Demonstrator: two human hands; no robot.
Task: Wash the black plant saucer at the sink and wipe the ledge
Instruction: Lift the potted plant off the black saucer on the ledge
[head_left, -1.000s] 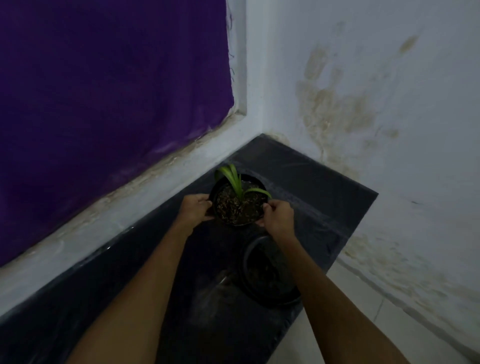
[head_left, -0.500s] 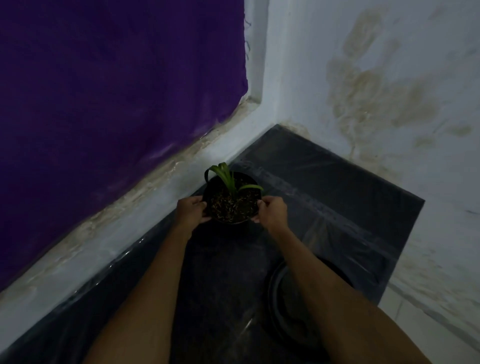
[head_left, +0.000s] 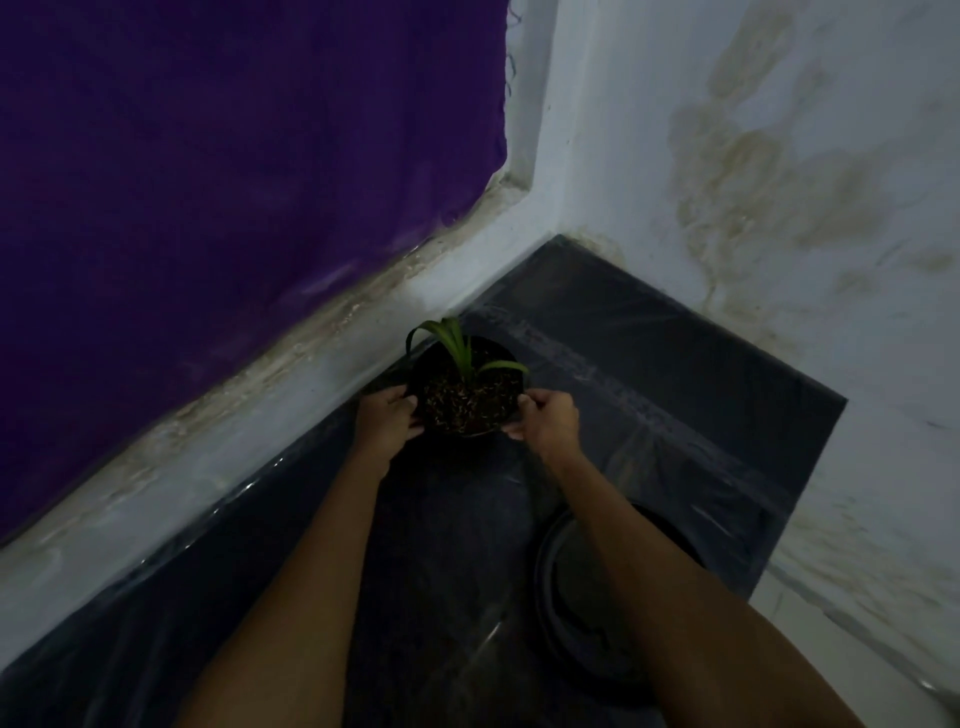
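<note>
Observed from my remote station, by descending size.

1. A purple curtain (head_left: 234, 182) covers the upper left. A pale wall (head_left: 779, 182) with brown water stains fills the right.
2. The ledge (head_left: 701, 374) is dark and runs into the corner between them. It appears to be covered in a clear film that catches the light. I see no cloth on it and no sign of wiping. I judge that part of the task not begun.
3. The black plant saucer (head_left: 571, 623) lies flat on the ledge near the front edge, partly hidden under the right forearm. Nothing stands on it and neither hand touches it. No sink is in view, so washing is not yet started.
4. A black pot (head_left: 467, 400) holding soil and a small green plant sits close to the corner, well apart from the saucer. I cannot tell whether it rests on the ledge or is held just above it.
5. The left hand (head_left: 387, 415) grips the pot's left side and the right hand (head_left: 550, 423) its right side, fingers curled at the rim.

Assessment: the saucer is freed of the pot. Carrying, washing and wiping all remain.
</note>
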